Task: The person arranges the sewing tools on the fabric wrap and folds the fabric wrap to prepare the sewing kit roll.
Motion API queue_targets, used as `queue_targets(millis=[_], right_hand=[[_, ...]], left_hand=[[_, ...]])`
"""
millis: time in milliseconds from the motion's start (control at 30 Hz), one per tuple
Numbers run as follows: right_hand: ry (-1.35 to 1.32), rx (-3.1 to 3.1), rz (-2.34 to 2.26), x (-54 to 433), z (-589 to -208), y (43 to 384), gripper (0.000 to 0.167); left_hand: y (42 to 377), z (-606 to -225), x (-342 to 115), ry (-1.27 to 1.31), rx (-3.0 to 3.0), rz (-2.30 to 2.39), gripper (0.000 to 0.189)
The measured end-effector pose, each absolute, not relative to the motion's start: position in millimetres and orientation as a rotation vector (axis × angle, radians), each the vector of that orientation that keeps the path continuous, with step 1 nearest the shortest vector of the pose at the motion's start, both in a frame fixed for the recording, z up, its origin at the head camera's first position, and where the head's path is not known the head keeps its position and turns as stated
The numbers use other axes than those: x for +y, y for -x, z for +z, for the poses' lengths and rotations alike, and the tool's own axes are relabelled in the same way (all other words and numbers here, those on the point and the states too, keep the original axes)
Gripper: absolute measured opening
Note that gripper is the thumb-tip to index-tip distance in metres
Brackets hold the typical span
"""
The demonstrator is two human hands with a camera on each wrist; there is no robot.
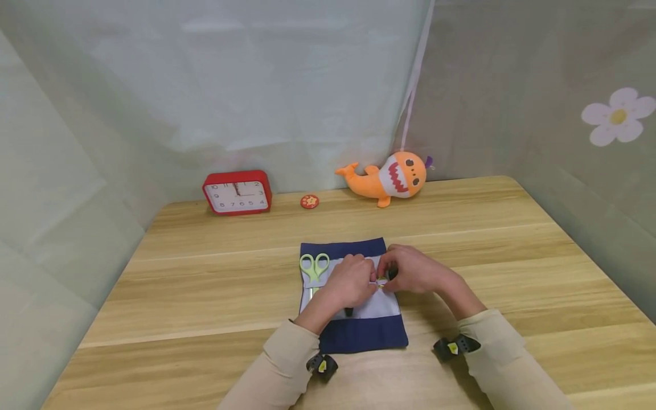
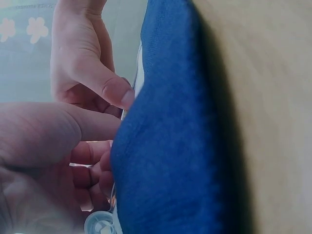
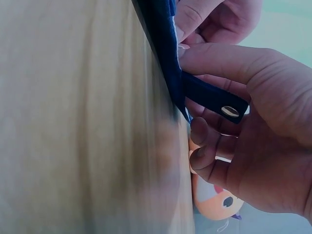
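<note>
A navy cloth roll (image 1: 364, 336) with a pale grey inside lies unfolded on the table. Green-handled scissors (image 1: 314, 270) sit under a pale band on its left side. My left hand (image 1: 352, 279), fingers curled, pinches the pale band near the roll's right side. Close against it, my right hand (image 1: 410, 269) holds a small gold-coloured thing (image 1: 381, 283) between thumb and fingers; its kind is too small to tell. A navy strap with a metal snap (image 3: 230, 111) sticks out beside the right palm. Below the left hand shows a black tip (image 1: 349, 311), the rest covered.
At the back of the wooden table (image 1: 205, 273) stand a red clock (image 1: 238, 193) and an orange plush shark (image 1: 389, 177), with a round red badge (image 1: 310, 201) between them. A clear round plastic piece (image 2: 100, 223) shows under the left hand. Curtains hang behind.
</note>
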State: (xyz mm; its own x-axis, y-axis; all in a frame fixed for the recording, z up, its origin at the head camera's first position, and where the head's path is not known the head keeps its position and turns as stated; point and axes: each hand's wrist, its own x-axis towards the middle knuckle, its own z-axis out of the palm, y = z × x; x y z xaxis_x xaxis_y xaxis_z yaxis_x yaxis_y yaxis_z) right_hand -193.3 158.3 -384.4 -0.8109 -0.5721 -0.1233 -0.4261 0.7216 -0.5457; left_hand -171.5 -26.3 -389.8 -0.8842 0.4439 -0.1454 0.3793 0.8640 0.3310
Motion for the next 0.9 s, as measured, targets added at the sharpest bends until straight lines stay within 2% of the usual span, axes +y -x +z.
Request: queue_targets(millis=[900], right_hand=[[0.752,2.626,-0.762,158.9,-380.1,192.8,0.020]], left_hand=[[171.0,-386.7,-29.2,-0.683,2.814,0.450,0.010]])
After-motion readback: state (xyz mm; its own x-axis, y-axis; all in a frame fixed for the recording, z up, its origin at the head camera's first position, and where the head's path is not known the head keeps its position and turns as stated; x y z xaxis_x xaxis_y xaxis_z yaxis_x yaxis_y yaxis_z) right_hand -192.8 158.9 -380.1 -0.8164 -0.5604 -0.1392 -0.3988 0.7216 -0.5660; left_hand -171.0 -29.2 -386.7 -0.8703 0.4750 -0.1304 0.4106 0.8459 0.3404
